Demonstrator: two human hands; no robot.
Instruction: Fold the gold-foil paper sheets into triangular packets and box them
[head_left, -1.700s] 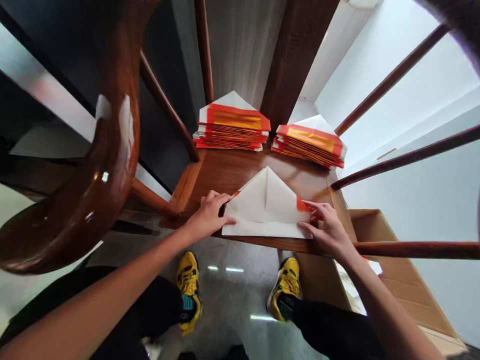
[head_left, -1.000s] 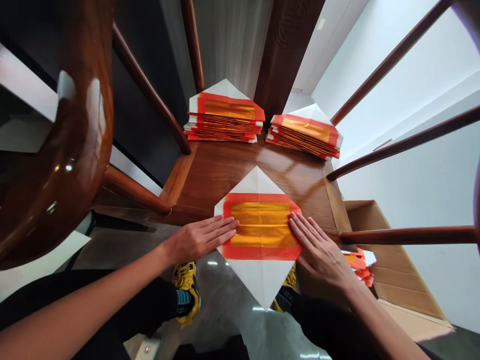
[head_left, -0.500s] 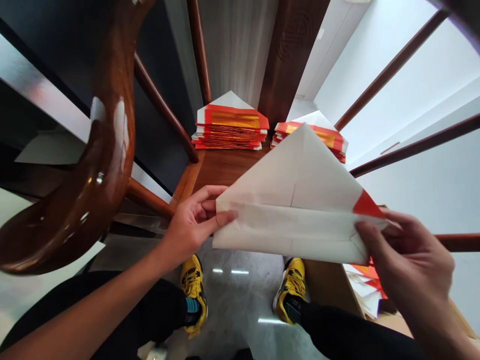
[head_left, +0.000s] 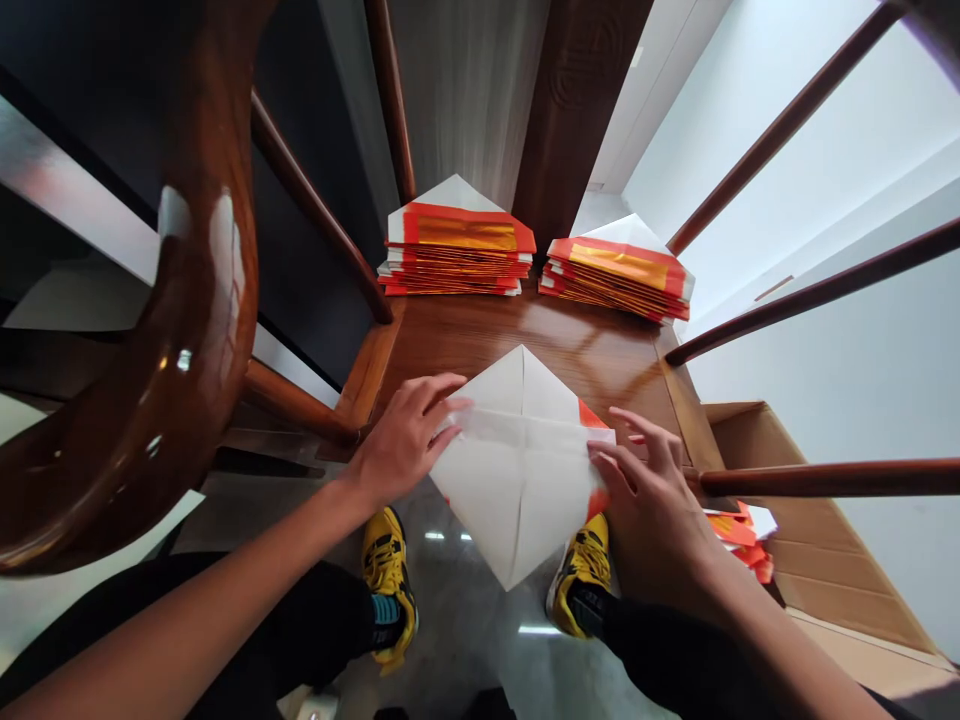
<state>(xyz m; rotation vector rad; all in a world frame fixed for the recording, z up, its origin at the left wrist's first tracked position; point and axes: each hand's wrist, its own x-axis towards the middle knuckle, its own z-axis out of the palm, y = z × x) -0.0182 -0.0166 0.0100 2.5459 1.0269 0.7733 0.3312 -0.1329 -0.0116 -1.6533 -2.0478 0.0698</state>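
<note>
A white sheet of folded paper with red corners (head_left: 523,455) lies white side up on the wooden seat (head_left: 480,340), its lower point hanging over the front edge. My left hand (head_left: 405,440) rests on the sheet's left edge with its fingers spread. My right hand (head_left: 649,490) presses the right edge with its fingers stretched out. Neither hand is wrapped round anything.
Two stacks of folded red and gold paper stand at the back of the seat, the left stack (head_left: 454,250) and the right stack (head_left: 619,268). A cardboard box (head_left: 810,560) with more folded paper stands on the floor at right. Wooden chair rails (head_left: 825,478) cross the right side.
The paper was pressed gold side up, then lifted and turned over in both hands. It is now laid back on the seat white side up, with both hands flat on its edges.
</note>
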